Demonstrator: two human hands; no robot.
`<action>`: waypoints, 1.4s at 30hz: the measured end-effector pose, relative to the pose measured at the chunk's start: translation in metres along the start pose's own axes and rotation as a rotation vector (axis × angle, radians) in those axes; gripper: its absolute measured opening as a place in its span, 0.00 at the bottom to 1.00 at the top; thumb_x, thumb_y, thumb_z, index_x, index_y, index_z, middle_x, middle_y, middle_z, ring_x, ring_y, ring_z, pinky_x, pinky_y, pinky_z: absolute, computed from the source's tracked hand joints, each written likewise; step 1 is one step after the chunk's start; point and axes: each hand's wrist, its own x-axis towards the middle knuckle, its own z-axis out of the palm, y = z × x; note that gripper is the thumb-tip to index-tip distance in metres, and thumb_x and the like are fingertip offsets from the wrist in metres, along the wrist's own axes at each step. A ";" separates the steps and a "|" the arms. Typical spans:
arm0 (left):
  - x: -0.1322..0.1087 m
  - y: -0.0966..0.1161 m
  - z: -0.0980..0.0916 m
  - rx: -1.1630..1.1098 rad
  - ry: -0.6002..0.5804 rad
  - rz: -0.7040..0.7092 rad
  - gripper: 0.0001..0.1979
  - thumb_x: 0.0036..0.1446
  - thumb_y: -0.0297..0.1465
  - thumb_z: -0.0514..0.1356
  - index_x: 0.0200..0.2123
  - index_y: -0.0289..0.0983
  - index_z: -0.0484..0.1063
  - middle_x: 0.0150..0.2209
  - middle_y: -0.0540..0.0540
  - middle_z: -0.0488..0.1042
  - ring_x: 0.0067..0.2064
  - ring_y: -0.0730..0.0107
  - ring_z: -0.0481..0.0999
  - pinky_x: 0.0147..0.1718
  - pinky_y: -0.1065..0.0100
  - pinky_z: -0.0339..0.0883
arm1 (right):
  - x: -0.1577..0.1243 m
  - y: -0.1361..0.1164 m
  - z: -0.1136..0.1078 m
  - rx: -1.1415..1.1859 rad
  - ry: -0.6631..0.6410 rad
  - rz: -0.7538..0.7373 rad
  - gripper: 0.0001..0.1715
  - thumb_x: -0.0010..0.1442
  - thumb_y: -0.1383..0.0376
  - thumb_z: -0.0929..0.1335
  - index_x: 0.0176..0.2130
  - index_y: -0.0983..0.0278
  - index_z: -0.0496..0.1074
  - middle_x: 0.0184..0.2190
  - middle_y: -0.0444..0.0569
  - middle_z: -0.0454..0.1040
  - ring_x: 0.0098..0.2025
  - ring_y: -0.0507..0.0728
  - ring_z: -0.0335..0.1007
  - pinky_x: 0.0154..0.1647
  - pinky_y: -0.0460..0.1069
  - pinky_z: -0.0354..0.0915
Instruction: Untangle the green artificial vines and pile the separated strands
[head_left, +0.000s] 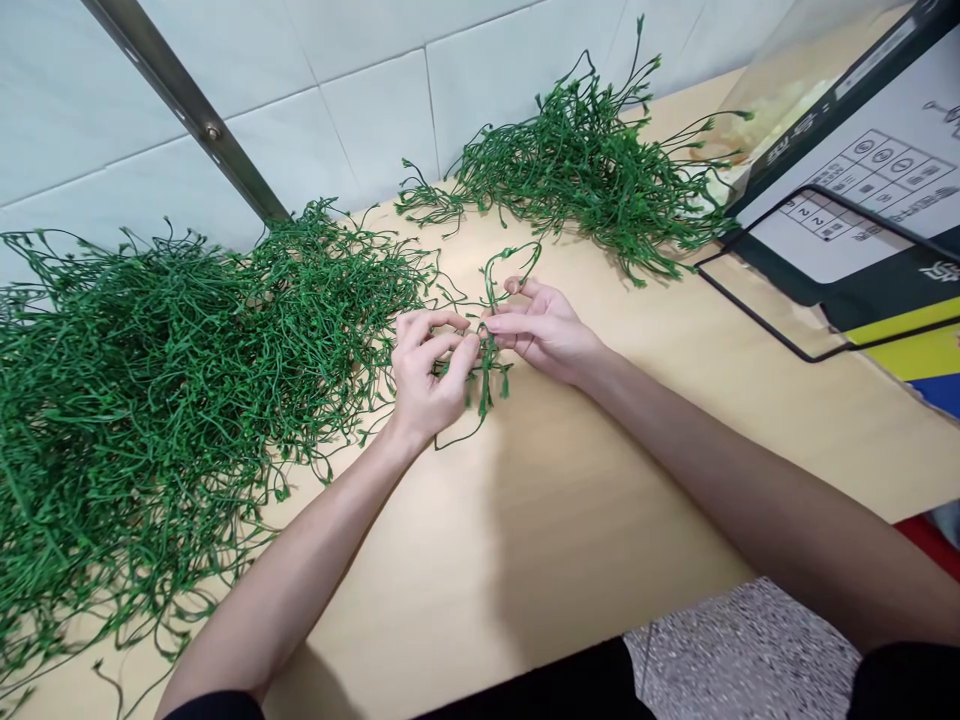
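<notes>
1. I see both hands meeting mid-desk, a bit toward the back edge, on the light wood desk [570, 560].
2. Left hand [429, 372]: fingers curled, thumb and fingertips pinched on a small bunch of green stems [487, 365]. Narrow grip, holding the stems.
3. Right hand [541, 330]: palm partly up, fingers stretched toward the left hand, fingertips touching the same bunch. Looks like a light pinch at the top of the bunch; I can't tell how firmly it is closed.
4. The bunch sits between the two hands, just above the desk surface. Several ends hang down below the left fingers, one long stem loops up and back behind the right hand, another trails down onto the desk.
5. Big pile of green stems [150, 400] covers the left side of the desk, from the back edge to the near left corner. Its right fringe reaches close to the left hand.
6. Second, smaller pile [585, 170] lies at the back edge, right of centre, well apart from the hands.
7. Back right corner: a clear plastic bag [787, 80] and a dark printed box [862, 200], with a thin black wire frame [757, 320] in front of it.
8. White tiled wall [360, 110] behind the desk, with a slanted metal bar [187, 110] across it.
</notes>
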 end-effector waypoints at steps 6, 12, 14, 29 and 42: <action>0.003 0.004 -0.005 -0.122 -0.055 -0.078 0.17 0.67 0.36 0.55 0.28 0.39 0.77 0.43 0.45 0.79 0.49 0.62 0.73 0.51 0.56 0.65 | 0.001 0.002 0.001 -0.011 0.044 0.010 0.37 0.36 0.73 0.79 0.37 0.59 0.56 0.27 0.41 0.78 0.29 0.53 0.79 0.31 0.46 0.73; 0.004 0.007 -0.005 -0.392 -0.146 -0.188 0.18 0.68 0.40 0.52 0.34 0.38 0.78 0.47 0.43 0.78 0.51 0.62 0.76 0.52 0.58 0.68 | 0.001 0.001 0.002 -0.030 0.058 0.018 0.37 0.36 0.71 0.80 0.37 0.59 0.56 0.27 0.40 0.79 0.28 0.52 0.78 0.32 0.46 0.74; 0.004 0.007 -0.004 -0.478 -0.150 -0.248 0.15 0.67 0.41 0.54 0.38 0.38 0.77 0.46 0.43 0.79 0.50 0.62 0.77 0.50 0.60 0.70 | 0.001 0.001 0.003 -0.034 0.065 0.017 0.37 0.36 0.71 0.80 0.37 0.59 0.56 0.26 0.39 0.78 0.27 0.52 0.78 0.31 0.46 0.74; 0.003 0.004 0.001 -0.479 -0.116 -0.295 0.08 0.56 0.32 0.66 0.40 0.38 0.76 0.42 0.44 0.80 0.41 0.69 0.78 0.39 0.69 0.72 | -0.001 -0.001 0.006 -0.038 0.070 0.015 0.37 0.34 0.73 0.79 0.37 0.59 0.56 0.21 0.34 0.74 0.25 0.51 0.76 0.28 0.46 0.72; 0.002 0.007 0.003 -0.419 -0.062 -0.262 0.08 0.54 0.29 0.66 0.33 0.38 0.68 0.37 0.46 0.79 0.41 0.68 0.80 0.41 0.66 0.72 | -0.001 0.000 0.004 -0.060 0.011 0.026 0.36 0.36 0.72 0.79 0.36 0.59 0.56 0.20 0.34 0.72 0.23 0.50 0.74 0.26 0.43 0.68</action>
